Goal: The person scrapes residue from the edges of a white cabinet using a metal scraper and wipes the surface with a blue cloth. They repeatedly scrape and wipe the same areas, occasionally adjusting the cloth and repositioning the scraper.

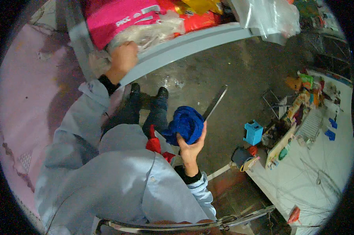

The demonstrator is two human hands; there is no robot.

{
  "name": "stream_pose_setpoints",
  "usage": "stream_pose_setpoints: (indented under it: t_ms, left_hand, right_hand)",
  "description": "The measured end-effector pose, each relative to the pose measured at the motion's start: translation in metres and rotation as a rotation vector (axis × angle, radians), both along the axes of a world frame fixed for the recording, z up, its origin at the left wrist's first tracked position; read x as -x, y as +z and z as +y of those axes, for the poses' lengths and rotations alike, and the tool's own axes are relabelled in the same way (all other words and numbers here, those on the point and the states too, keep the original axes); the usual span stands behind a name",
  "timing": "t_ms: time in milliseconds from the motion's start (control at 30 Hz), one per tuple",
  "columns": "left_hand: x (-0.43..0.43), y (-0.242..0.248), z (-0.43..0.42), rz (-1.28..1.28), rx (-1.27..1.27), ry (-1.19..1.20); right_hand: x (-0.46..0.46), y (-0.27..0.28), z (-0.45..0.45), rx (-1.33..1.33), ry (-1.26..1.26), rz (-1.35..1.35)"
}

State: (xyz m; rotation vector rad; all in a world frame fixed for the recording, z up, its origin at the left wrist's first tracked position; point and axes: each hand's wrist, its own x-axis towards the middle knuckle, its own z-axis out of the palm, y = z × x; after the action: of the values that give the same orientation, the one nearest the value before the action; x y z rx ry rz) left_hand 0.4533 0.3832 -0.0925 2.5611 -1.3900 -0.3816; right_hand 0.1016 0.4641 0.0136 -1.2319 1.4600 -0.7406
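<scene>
My right hand (pixel 193 147) holds a bundled blue cloth (pixel 186 124) in front of my body, the thumb lying on its near side. A long, thin, pale strip (pixel 216 101) extends from beside the fingers, dark along one side; I cannot tell exactly what it is or how it is held. My left hand (pixel 124 58) is at the grey metal shelf edge (pixel 191 48), fingers curled against a crumpled translucent plastic bag (pixel 147 33). Its fingertips are hidden and blurred, so any grip on the bag is unclear. Red cloth (pixel 153 144) hangs at my coat front.
Pink packaging (pixel 121 20) and red packaging (pixel 199 22) lie on the shelf, with clear plastic (pixel 268 17) hanging over its right end. A pink surface (pixel 27 97) borders my left. At right, a white table (pixel 321 164) carries clutter, with a light-blue box (pixel 253 132) by its edge.
</scene>
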Motion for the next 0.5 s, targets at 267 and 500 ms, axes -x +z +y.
stream_pose_setpoints:
  t_ms: [267,500]
  left_hand:
    - [0.090,0.072,0.047,0.749,0.348,-0.228]
    - [0.078,0.104,0.108,1.278,0.373,-0.109]
  right_hand:
    - [-0.019,-0.008,-0.007,0.216,0.176,0.135]
    - [-0.096,0.010,-0.017,0.251,0.621,0.101]
